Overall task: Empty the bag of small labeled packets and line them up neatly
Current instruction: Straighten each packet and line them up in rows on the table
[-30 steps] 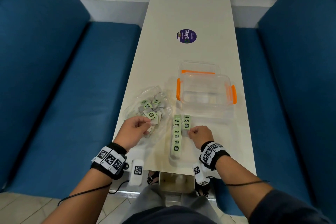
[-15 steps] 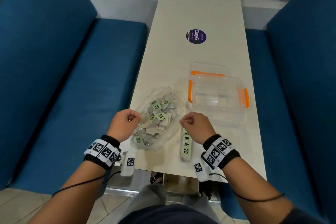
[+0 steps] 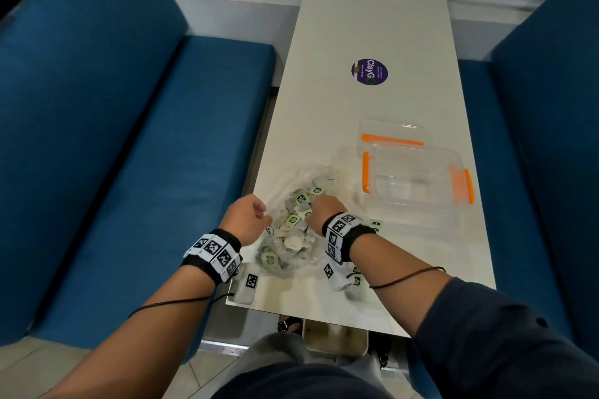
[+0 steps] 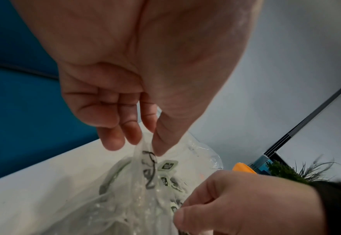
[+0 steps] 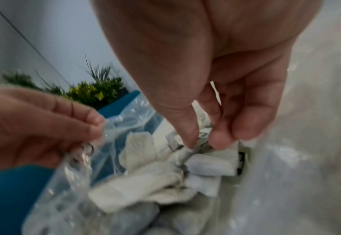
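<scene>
A clear plastic bag [image 3: 285,256] full of small grey packets with green coded labels [image 3: 299,197] lies at the table's near left. My left hand [image 4: 148,146] pinches the bag's open edge [image 4: 143,159] between thumb and fingers and holds it up. Inside the bag's mouth, my right hand [image 5: 202,144] pinches one packet [image 5: 209,165] on top of the pile with thumb and fingertip. The row of laid-out packets [image 3: 376,224] is mostly hidden under my right wrist.
An open clear container with orange clips [image 3: 418,181] stands just right of the bag, its lid [image 3: 393,134] behind it. A purple round sticker [image 3: 369,71] marks the table's far half. Blue benches [image 3: 129,172] flank the narrow table on both sides.
My right hand has left the packet row and moved left into the bag. My left hand has kept hold of the bag's edge and lifted it open.
</scene>
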